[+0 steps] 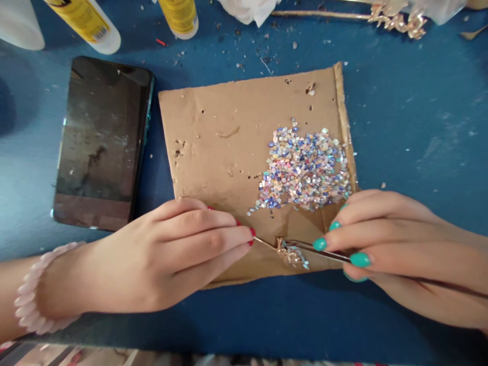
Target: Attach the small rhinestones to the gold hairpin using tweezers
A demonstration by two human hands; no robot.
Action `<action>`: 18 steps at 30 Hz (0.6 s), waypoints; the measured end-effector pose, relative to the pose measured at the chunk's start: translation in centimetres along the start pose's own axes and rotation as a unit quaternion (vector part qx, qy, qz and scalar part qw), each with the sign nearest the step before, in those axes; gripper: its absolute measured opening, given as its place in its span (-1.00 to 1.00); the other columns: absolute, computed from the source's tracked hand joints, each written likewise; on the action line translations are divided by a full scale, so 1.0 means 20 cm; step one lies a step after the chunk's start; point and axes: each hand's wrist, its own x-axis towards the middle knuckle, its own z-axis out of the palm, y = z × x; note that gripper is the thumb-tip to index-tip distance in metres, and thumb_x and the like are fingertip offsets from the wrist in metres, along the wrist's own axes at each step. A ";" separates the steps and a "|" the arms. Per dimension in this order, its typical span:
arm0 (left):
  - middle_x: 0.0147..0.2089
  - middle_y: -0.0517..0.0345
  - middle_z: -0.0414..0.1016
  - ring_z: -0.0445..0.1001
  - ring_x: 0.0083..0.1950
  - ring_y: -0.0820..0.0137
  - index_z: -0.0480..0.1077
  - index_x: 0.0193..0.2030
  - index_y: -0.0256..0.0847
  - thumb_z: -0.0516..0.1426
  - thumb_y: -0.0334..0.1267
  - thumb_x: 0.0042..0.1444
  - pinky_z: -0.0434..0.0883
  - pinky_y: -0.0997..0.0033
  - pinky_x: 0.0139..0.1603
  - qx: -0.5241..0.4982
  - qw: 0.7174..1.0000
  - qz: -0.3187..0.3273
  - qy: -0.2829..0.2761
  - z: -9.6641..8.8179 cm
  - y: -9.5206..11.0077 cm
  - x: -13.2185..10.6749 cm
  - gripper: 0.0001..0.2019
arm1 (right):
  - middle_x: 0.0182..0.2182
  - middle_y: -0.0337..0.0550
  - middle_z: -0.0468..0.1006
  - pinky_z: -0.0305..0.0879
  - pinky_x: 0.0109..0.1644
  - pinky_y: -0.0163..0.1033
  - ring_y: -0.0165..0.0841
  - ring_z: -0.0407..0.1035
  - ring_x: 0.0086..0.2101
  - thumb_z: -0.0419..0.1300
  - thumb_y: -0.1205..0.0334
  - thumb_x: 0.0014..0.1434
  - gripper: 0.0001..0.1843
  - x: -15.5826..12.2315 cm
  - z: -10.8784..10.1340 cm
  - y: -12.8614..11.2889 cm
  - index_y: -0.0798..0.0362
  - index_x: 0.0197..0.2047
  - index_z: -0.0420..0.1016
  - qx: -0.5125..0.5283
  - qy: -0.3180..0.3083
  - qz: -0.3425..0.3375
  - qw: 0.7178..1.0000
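Observation:
My left hand [190,254] pinches the thin stem of a gold-coloured hairpin [292,256] low over the cardboard. The hairpin's flower-like end carries small pale blue chips. My right hand [389,249] is closed around a pair of dark metal tweezers [324,249], whose tips touch or nearly touch the ornament. Whether the tips grip a chip is too small to tell. Just above the right fingers, a spread of multicoloured shell-like chips [305,170] lies on the cardboard sheet [213,137].
A black phone [102,142] lies left of the cardboard. Two yellow-labelled bottles [179,18] and a white cylindrical object [19,23] are at the top left. White crumpled tissue [249,7] and another gold floral stick [400,20] lie along the top of the blue table [419,117].

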 end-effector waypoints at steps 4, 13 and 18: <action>0.17 0.10 0.58 0.47 0.24 0.34 0.45 0.17 -0.33 -0.07 -0.43 0.50 0.36 0.28 0.25 -0.005 1.000 -0.008 0.008 0.01 0.01 -0.01 -0.69 | -0.23 -0.18 0.71 0.56 0.09 -0.28 -0.35 0.57 -0.15 0.29 0.57 0.15 -0.74 -0.01 0.00 -0.01 0.09 -0.14 0.53 0.000 0.002 0.010 1.000; 0.18 0.09 0.58 0.46 0.24 0.35 0.44 0.18 -0.33 -0.08 -0.42 0.51 0.34 0.31 0.30 -0.007 1.000 -0.011 0.005 0.01 0.00 -0.01 -0.68 | -0.20 -0.19 0.69 0.54 0.10 -0.27 -0.35 0.56 -0.14 0.28 0.50 0.21 -0.82 -0.04 0.02 -0.01 0.06 -0.15 0.55 -0.024 -0.002 0.023 0.999; 0.17 0.09 0.59 0.46 0.25 0.34 0.45 0.18 -0.33 -0.08 -0.43 0.51 0.34 0.30 0.30 -0.005 1.000 -0.008 0.005 0.01 0.01 -0.01 -0.68 | -0.18 -0.19 0.69 0.54 0.13 -0.30 -0.35 0.55 -0.11 0.29 0.49 0.20 -0.82 -0.06 0.01 0.00 0.07 -0.15 0.56 -0.032 -0.013 0.010 0.999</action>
